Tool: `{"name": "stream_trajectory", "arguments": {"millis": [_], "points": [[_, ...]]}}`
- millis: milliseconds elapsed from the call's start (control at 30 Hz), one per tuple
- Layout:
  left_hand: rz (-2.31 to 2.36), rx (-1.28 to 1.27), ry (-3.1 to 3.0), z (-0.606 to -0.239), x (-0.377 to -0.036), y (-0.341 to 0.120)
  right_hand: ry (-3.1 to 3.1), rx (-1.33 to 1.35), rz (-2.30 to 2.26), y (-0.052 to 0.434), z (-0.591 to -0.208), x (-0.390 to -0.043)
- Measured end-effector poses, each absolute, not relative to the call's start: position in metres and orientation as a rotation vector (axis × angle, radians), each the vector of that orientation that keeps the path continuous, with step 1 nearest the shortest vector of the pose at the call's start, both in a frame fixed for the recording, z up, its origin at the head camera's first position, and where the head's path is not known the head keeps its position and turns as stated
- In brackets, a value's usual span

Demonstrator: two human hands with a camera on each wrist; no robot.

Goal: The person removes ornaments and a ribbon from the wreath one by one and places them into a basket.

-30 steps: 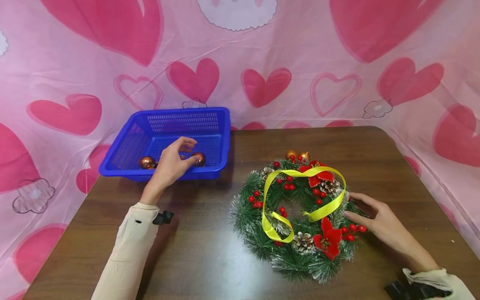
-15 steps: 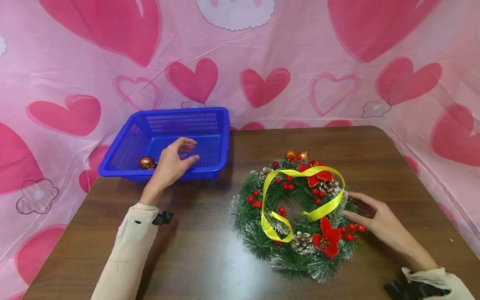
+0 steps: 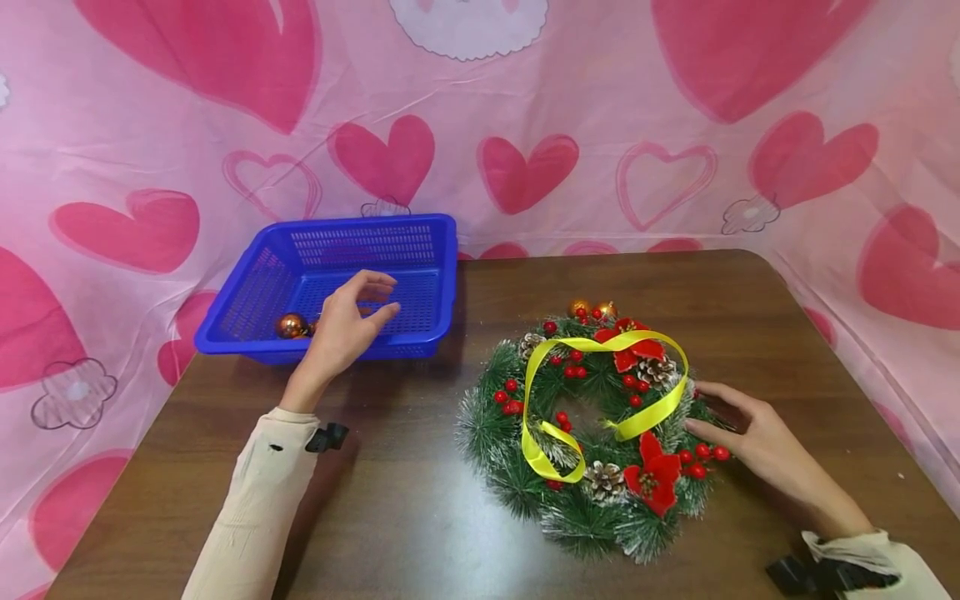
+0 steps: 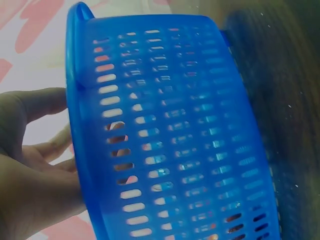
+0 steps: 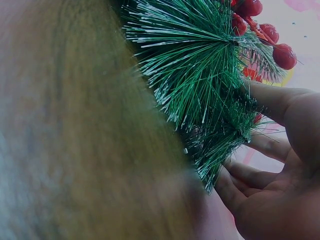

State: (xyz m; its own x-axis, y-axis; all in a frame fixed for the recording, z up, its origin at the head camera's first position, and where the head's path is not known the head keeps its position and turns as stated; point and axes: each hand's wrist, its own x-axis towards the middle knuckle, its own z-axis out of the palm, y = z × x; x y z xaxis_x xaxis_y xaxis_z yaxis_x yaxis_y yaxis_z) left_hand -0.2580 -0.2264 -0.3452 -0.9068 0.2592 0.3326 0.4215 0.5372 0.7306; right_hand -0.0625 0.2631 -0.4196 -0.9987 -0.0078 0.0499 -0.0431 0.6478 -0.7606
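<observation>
Blue basket [image 3: 262, 283], green wreath [image 3: 495, 425], yellow ribbon [image 3: 652, 412], seemingly copper bauble [image 3: 290, 325].

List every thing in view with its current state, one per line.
Basket: upright, at the table's back left.
Ball: lying in the basket.
Wreath: flat on the table.
Ribbon: loose, looped over the wreath.
Left hand: fingers curled, reaching into the basket.
Right hand: touching the wreath's right edge.
</observation>
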Motion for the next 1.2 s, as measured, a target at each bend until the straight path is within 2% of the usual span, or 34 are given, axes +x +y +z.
{"name": "stream_trajectory", "arguments": {"millis": [767, 1200], "points": [[-1.326, -0.815, -2.365, -0.318, -0.233, -0.184, -2.778, 0.058, 1.333, 0.265, -0.421, -0.064], [-1.353, -0.98, -2.331, -0.32, -0.24, -0.147, -2.801, 0.052, 1.31, 0.264, -0.419, -0.063]]}}
